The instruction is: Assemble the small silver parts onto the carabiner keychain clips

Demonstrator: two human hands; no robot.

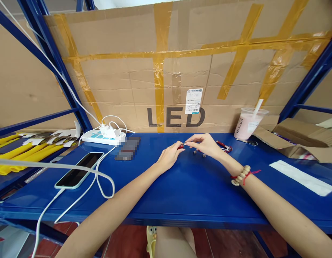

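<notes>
My left hand [169,156] is closed around a small red object [180,146] over the middle of the blue tabletop. Fingers hide most of that object, so its kind cannot be made out. Thumb and forefinger of my right hand [200,143] pinch a tiny silvery piece [184,144] at the red object's end. Whether the two are joined is too small to tell. Below the right hand lie small metallic parts [204,155]. Just beyond its wrist is a red and black item with silvery bits [224,146], partly covered by the hand.
A white-cased phone [80,170] on a cable, a blurred-out dark item [127,148] and a power strip [101,137] lie left. Yellow tubes [23,154] are farther left. A pink drink cup [249,123], open carton [289,143] and white strip [302,177] occupy the right; taped cardboard [123,86] stands behind.
</notes>
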